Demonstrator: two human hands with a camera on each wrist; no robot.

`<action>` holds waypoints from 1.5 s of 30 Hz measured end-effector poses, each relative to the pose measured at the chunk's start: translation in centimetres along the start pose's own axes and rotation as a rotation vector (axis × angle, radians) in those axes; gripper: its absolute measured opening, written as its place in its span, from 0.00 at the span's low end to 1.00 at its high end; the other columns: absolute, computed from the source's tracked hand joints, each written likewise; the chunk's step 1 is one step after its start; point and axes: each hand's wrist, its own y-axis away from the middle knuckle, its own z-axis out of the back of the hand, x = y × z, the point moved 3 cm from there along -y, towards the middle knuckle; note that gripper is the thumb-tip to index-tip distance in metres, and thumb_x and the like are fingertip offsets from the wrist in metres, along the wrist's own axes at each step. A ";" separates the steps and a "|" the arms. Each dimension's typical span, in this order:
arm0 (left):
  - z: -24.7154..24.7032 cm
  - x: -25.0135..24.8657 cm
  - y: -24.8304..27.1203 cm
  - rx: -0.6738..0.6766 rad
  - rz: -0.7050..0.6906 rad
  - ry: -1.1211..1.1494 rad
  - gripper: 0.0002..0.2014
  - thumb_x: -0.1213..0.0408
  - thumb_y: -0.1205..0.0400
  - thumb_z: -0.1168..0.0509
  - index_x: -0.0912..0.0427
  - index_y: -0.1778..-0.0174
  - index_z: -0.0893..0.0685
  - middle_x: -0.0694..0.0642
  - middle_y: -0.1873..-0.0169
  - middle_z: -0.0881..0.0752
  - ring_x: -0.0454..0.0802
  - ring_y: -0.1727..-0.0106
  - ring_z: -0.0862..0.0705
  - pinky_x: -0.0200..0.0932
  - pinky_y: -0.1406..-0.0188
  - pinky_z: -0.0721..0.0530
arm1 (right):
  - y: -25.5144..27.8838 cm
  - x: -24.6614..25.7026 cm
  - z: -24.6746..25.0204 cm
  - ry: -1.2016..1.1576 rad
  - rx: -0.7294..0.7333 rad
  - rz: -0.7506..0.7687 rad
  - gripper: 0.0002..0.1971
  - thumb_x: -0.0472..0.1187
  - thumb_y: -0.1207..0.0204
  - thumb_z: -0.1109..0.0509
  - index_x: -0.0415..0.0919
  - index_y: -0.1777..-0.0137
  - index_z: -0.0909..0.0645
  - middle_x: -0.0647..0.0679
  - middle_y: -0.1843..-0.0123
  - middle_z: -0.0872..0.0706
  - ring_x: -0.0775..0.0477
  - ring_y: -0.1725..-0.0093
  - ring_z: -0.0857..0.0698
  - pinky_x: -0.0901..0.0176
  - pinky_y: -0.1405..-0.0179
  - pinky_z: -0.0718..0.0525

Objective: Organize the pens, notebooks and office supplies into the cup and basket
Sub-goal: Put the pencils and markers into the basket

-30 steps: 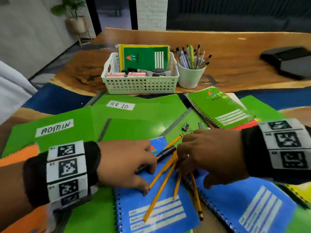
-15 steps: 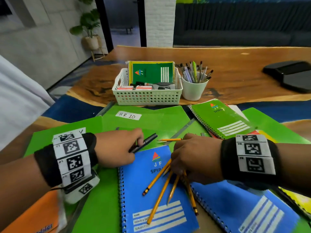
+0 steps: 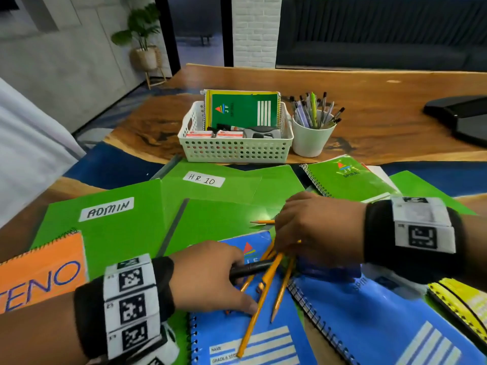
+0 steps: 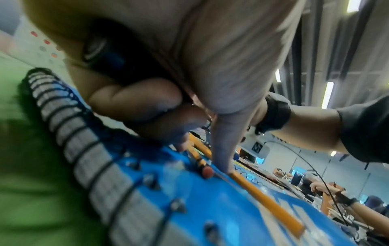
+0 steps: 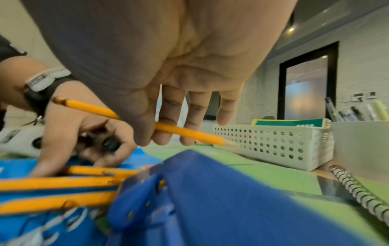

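Several yellow pencils (image 3: pixel 266 288) lie fanned on a blue spiral notebook (image 3: pixel 266 343). My left hand (image 3: pixel 226 283) grips a black pen (image 3: pixel 253 267), and its thumb (image 4: pixel 223 159) presses down beside a pencil (image 4: pixel 265 201). My right hand (image 3: pixel 284 238) hovers just above the fan and pinches one yellow pencil (image 5: pixel 179 130) between thumb and fingers; its tip (image 3: pixel 261 221) pokes out to the left. At the back stand the white basket (image 3: pixel 237 150), with a green notebook (image 3: pixel 245 109) upright inside, and the white cup (image 3: pixel 311 140) full of pens.
Green folders (image 3: pixel 116 233) labelled ADMIN and H.R. 10 cover the near table. A green spiral notebook (image 3: pixel 350 180) lies right of them, a second blue notebook (image 3: pixel 382 320) at the near right, an orange one (image 3: pixel 42 270) at the left. A black object (image 3: pixel 461 114) sits far right.
My left hand came back down from the green folder to the pencils, still holding the black pen. My right hand took hold of the pencil by the folder.
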 end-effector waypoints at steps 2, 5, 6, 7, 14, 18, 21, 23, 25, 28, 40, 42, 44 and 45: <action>-0.1 0.0 -0.3 -0.024 0.013 -0.035 0.20 0.38 0.31 0.27 0.48 0.55 0.19 0.45 0.65 0.16 0.42 0.63 0.18 0.42 0.66 0.24 | 0.3 -1.2 1.2 -0.104 -0.021 -0.089 0.07 0.40 0.22 0.35 0.51 0.53 0.16 0.54 0.54 0.19 0.44 0.56 0.16 0.50 0.56 0.18; 0.5 0.7 -0.8 0.049 0.022 0.016 0.10 0.50 0.27 0.31 0.52 0.56 0.18 0.50 0.64 0.12 0.44 0.65 0.15 0.41 0.67 0.19 | 0.5 -3.3 2.4 -0.135 -0.039 -0.224 0.09 0.37 0.24 0.38 0.51 0.51 0.20 0.53 0.53 0.20 0.44 0.56 0.18 0.52 0.57 0.20; 0.8 1.1 -1.0 0.083 0.036 0.061 0.09 0.52 0.27 0.33 0.53 0.57 0.18 0.52 0.65 0.10 0.44 0.70 0.15 0.39 0.71 0.19 | 0.3 -4.0 2.4 -0.097 -0.009 -0.273 0.07 0.39 0.23 0.37 0.52 0.53 0.21 0.52 0.54 0.19 0.43 0.56 0.18 0.51 0.57 0.20; 1.4 1.6 -1.0 0.107 0.049 0.096 0.10 0.53 0.27 0.35 0.55 0.58 0.18 0.53 0.67 0.10 0.43 0.73 0.16 0.39 0.74 0.21 | 0.0 -4.7 2.3 -0.050 0.031 -0.324 0.04 0.42 0.22 0.36 0.53 0.55 0.22 0.52 0.56 0.18 0.43 0.57 0.19 0.52 0.59 0.21; 6.2 6.4 -1.9 0.001 0.174 0.553 0.13 0.57 0.28 0.31 0.66 0.60 0.15 0.54 0.75 0.18 0.49 0.75 0.22 0.39 0.81 0.27 | -3.5 -8.0 0.4 -0.129 0.256 -0.465 0.08 0.52 0.26 0.24 0.51 0.52 0.14 0.54 0.56 0.12 0.48 0.56 0.16 0.59 0.58 0.20; 7.6 9.1 -2.9 -0.208 0.114 1.016 0.06 0.63 0.19 0.29 0.61 0.55 0.17 0.56 0.67 0.14 0.46 0.71 0.23 0.36 0.84 0.31 | -4.9 -7.8 -1.1 -0.098 0.321 -0.422 0.07 0.53 0.25 0.26 0.52 0.56 0.18 0.54 0.63 0.17 0.46 0.60 0.19 0.59 0.61 0.21; 8.0 11.2 -4.6 -0.431 0.104 1.377 0.08 0.59 0.19 0.31 0.59 0.48 0.16 0.52 0.70 0.20 0.43 0.72 0.26 0.34 0.83 0.33 | -5.0 -7.3 -1.0 0.005 0.358 -0.365 0.04 0.47 0.23 0.34 0.48 0.56 0.21 0.51 0.66 0.23 0.41 0.61 0.23 0.57 0.64 0.24; 7.5 12.4 -6.1 -0.494 0.083 1.630 0.10 0.57 0.18 0.33 0.57 0.44 0.15 0.49 0.71 0.23 0.42 0.72 0.27 0.33 0.84 0.33 | -5.4 -7.8 0.9 0.019 0.310 -0.369 0.04 0.45 0.24 0.34 0.46 0.56 0.21 0.49 0.63 0.18 0.40 0.60 0.20 0.54 0.62 0.18; 6.5 13.3 -7.7 -0.515 0.070 1.860 0.09 0.56 0.16 0.35 0.54 0.43 0.15 0.48 0.70 0.25 0.41 0.74 0.28 0.32 0.84 0.32 | -6.4 -9.7 3.9 0.032 0.196 -0.417 0.04 0.43 0.25 0.33 0.44 0.54 0.19 0.48 0.60 0.16 0.41 0.60 0.19 0.54 0.61 0.18; 4.5 14.7 -9.7 -0.545 0.080 2.152 0.08 0.55 0.16 0.35 0.52 0.45 0.16 0.47 0.70 0.28 0.40 0.75 0.28 0.32 0.82 0.30 | -9.0 -13.3 8.7 0.105 0.025 -0.491 0.02 0.42 0.24 0.34 0.45 0.55 0.21 0.50 0.63 0.18 0.43 0.62 0.20 0.55 0.61 0.18; 3.6 15.5 -10.7 -0.463 -0.030 2.334 0.08 0.55 0.17 0.34 0.51 0.45 0.15 0.48 0.71 0.28 0.41 0.72 0.28 0.32 0.78 0.28 | -22.9 -21.5 10.5 0.305 0.035 -0.621 0.11 0.41 0.19 0.38 0.39 0.44 0.16 0.43 0.50 0.14 0.41 0.56 0.20 0.58 0.60 0.28; 3.6 15.6 -10.7 -0.466 -0.030 2.336 0.08 0.55 0.17 0.34 0.51 0.46 0.14 0.47 0.71 0.28 0.41 0.72 0.28 0.33 0.79 0.27 | -24.0 -21.9 9.5 0.292 0.058 -0.622 0.12 0.44 0.19 0.37 0.42 0.43 0.15 0.43 0.49 0.12 0.39 0.52 0.15 0.57 0.59 0.23; 3.6 15.6 -10.8 -0.466 -0.030 2.337 0.08 0.55 0.16 0.34 0.51 0.46 0.14 0.48 0.71 0.27 0.41 0.72 0.28 0.33 0.79 0.27 | -24.5 -22.3 8.9 0.253 0.051 -0.638 0.13 0.45 0.20 0.37 0.45 0.43 0.14 0.45 0.49 0.12 0.39 0.51 0.13 0.54 0.55 0.16; 3.7 15.6 -10.8 -0.463 -0.031 2.335 0.08 0.55 0.16 0.34 0.51 0.46 0.13 0.48 0.71 0.27 0.41 0.72 0.28 0.33 0.78 0.27 | -24.7 -22.5 8.7 0.228 0.041 -0.647 0.13 0.45 0.20 0.37 0.46 0.43 0.13 0.45 0.50 0.11 0.40 0.51 0.13 0.52 0.53 0.15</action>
